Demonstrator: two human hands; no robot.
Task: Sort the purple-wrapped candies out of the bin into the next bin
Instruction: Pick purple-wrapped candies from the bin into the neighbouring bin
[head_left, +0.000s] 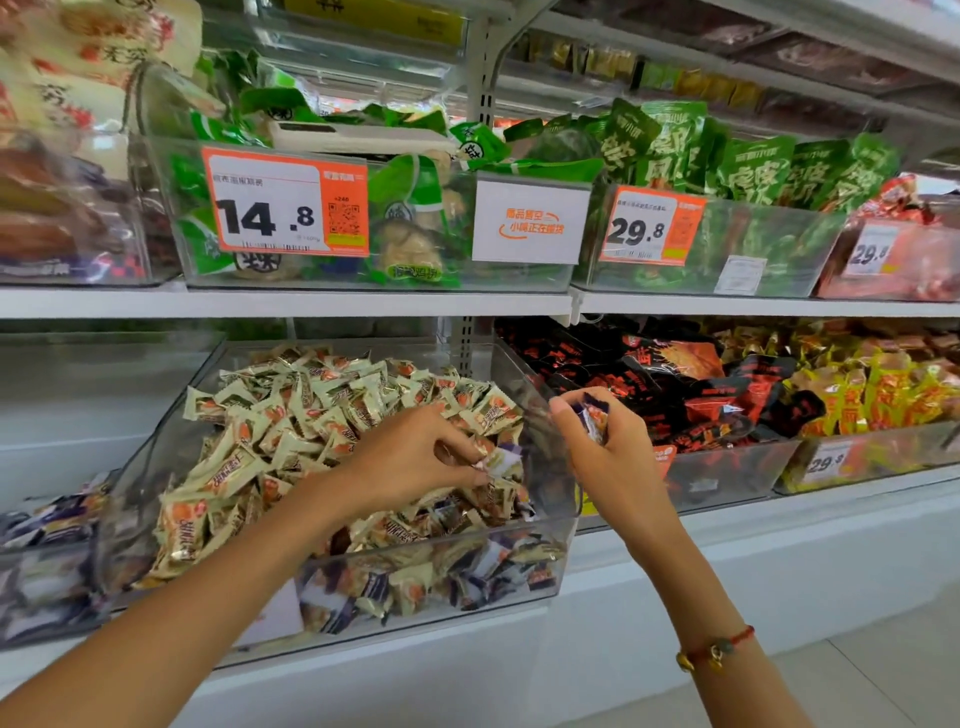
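Note:
A clear plastic bin (171, 431) on the lower shelf holds a heap of cream-wrapped candies (311, 410), with several purple-wrapped ones mixed in near its front right. My left hand (415, 457) reaches into the heap and pinches a purple-and-white wrapped candy (501, 460). My right hand (605, 441) hovers over the bin's right wall and grips purple-wrapped candies (592, 418) in curled fingers. The bin to the left (47, 587) holds purple-wrapped candies.
To the right stands a bin of black-and-red packets (691, 395), then one of yellow packets (872, 389). The upper shelf carries bins of green packets with orange price tags (285, 208). A white shelf edge (675, 540) runs below the bins.

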